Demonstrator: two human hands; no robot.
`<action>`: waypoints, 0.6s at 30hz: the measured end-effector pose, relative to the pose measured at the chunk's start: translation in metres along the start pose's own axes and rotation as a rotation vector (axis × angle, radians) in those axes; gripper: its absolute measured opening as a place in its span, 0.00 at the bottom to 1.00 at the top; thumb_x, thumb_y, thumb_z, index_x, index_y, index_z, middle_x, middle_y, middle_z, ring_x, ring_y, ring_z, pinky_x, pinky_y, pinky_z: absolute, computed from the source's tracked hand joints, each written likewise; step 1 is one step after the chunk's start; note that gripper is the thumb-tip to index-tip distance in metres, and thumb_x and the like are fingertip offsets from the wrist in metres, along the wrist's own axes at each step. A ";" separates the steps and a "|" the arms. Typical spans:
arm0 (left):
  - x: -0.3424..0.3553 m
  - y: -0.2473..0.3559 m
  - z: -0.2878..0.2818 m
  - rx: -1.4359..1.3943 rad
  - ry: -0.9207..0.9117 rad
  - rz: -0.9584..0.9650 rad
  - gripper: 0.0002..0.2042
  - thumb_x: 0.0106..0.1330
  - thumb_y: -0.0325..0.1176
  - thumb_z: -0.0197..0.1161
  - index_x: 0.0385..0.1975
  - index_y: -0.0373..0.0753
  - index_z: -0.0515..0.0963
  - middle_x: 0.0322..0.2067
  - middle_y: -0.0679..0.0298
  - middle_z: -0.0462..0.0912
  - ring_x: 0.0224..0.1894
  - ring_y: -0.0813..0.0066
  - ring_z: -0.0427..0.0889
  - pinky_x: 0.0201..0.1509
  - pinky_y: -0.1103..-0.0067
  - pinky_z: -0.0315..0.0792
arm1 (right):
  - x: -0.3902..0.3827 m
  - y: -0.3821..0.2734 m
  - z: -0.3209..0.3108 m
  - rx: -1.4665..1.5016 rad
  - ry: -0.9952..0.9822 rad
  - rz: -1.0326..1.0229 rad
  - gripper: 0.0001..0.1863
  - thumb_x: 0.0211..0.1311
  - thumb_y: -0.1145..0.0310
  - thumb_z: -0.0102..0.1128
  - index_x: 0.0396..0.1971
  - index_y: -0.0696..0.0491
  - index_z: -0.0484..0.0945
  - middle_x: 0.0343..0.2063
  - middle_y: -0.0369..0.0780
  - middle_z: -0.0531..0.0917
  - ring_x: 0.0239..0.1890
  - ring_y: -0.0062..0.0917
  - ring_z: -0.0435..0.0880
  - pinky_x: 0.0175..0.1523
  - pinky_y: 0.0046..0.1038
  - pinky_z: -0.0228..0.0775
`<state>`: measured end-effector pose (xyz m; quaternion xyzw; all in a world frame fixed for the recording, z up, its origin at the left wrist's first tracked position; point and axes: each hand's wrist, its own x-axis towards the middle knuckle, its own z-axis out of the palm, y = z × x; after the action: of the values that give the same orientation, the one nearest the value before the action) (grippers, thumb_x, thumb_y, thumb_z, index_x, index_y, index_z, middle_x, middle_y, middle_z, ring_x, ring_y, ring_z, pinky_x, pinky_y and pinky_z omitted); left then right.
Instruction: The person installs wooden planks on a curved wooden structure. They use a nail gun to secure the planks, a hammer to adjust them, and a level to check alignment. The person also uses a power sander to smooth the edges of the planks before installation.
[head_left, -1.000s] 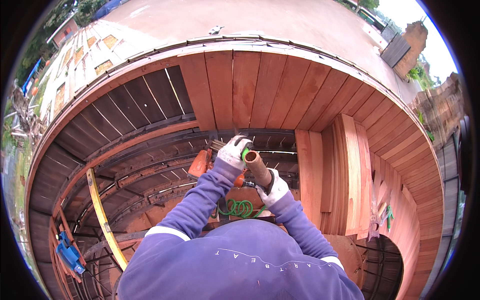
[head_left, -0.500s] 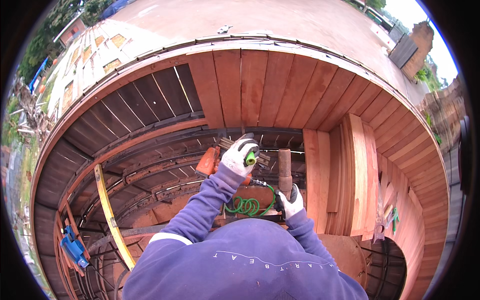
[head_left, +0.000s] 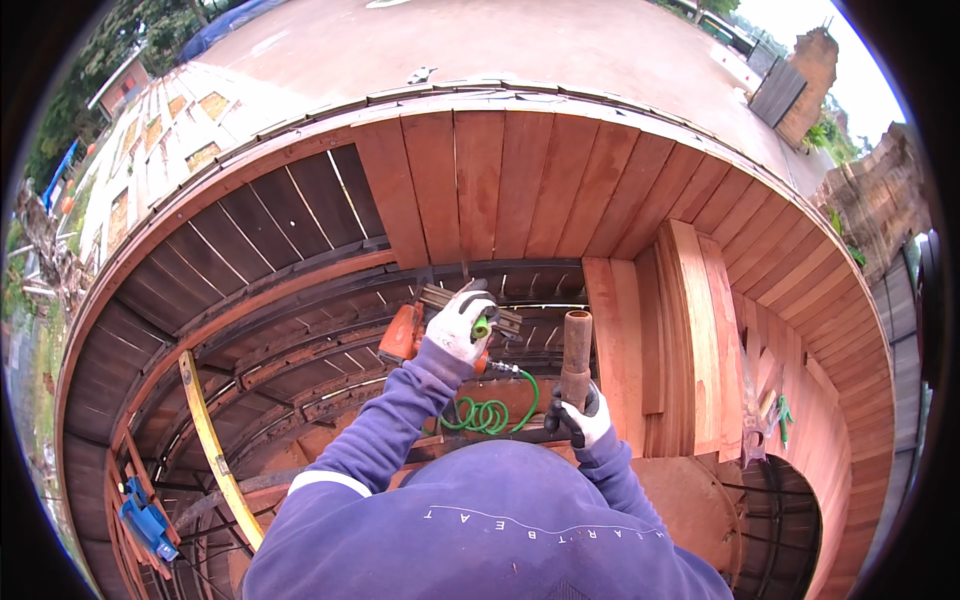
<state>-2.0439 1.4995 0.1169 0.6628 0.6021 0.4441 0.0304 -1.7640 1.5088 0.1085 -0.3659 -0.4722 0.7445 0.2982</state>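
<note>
My left hand, in a white and dark glove, is closed round a green-handled tool whose round end faces up. A thin dark shaft runs from that hand toward the lower edge of the reddish planks. Partly hidden behind the hand and wrist lies an orange nail gun, joined to a coiled green air hose. My right hand, gloved too, grips the lower end of a rusty brown pipe, held upright with its hollow end away from me.
Stacked planks stand to the right of the pipe. At left, a yellow spirit level leans across the curved frame, near a blue tool. Dark curved ribs lie below the hands. A green-handled tool hangs at right.
The whole scene has shifted a little left in view. My right hand and the pipe have moved slightly right, nearer the stacked planks. The left hand keeps its grip.
</note>
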 end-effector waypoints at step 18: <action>-0.022 0.096 0.011 -0.205 -0.191 0.382 0.17 0.47 0.28 0.72 0.39 0.43 0.79 0.48 0.60 0.78 0.55 0.57 0.77 0.57 0.65 0.70 | -0.037 0.028 -0.024 0.309 -0.064 -0.010 0.11 0.64 0.67 0.54 0.38 0.60 0.75 0.33 0.44 0.81 0.33 0.29 0.83 0.40 0.31 0.77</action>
<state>-1.9603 1.4600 0.1535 0.7971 0.4121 0.4358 0.0698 -1.7262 1.4803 0.0859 -0.2893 -0.3631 0.8180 0.3397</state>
